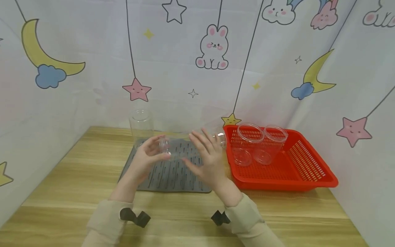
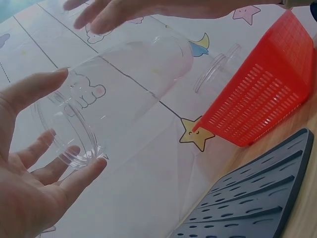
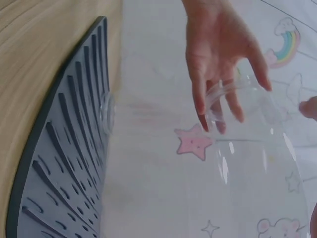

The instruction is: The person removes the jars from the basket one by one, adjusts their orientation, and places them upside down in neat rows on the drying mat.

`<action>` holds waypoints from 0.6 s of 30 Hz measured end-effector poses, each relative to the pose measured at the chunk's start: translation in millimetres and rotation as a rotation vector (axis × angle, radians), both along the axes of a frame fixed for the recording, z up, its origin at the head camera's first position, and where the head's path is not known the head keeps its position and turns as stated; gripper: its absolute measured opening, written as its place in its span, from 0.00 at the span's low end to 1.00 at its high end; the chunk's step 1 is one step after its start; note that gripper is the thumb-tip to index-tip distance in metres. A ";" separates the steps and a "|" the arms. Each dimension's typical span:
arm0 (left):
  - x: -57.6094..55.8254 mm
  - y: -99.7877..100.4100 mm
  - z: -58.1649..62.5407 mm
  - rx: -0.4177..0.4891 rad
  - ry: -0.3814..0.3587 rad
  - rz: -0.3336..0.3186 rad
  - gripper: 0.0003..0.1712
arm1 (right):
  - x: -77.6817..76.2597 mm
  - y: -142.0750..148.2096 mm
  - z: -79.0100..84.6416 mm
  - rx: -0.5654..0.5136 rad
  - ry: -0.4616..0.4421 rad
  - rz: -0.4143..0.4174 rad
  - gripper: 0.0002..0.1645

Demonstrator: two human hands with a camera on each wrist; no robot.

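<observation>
A clear, empty plastic jar point(image 1: 182, 147) is held on its side in the air above a grey ridged drying mat point(image 1: 172, 175). My left hand point(image 1: 148, 154) grips its ringed left end, thumb on one side and fingertips on the other, as the left wrist view shows. Around the jar's right part my right hand point(image 1: 210, 157) is spread, fingers fairly straight above and thumb below. In the left wrist view the right hand's fingers point(image 2: 109, 15) appear over the jar with a gap. A second clear jar point(image 1: 141, 127) stands upright at the mat's back left.
To the right of the mat is a red perforated basket point(image 1: 284, 183) with two clear jars point(image 1: 250, 145) point(image 1: 271, 147) standing in it. Everything rests on a wood-grain table point(image 1: 179, 219). Behind hangs a white curtain point(image 1: 102, 44) printed with stars, moons and rabbits.
</observation>
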State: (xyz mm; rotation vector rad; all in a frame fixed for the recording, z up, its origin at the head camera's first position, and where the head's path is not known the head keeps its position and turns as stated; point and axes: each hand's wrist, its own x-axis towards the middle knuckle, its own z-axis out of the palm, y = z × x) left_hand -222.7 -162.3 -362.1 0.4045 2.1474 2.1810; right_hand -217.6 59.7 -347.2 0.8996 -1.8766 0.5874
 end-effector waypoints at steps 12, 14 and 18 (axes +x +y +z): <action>-1.6 -2.5 -2.3 0.066 0.054 -0.030 0.41 | -3.1 21.7 -7.7 -0.781 -0.391 0.128 0.52; -1.8 -2.2 -2.1 0.055 0.049 -0.033 0.42 | -4.7 25.0 -8.9 -0.889 -0.506 0.165 0.54; -1.5 -1.6 -1.2 0.054 0.041 -0.038 0.43 | -8.6 28.8 -10.2 -1.088 -0.678 0.270 0.53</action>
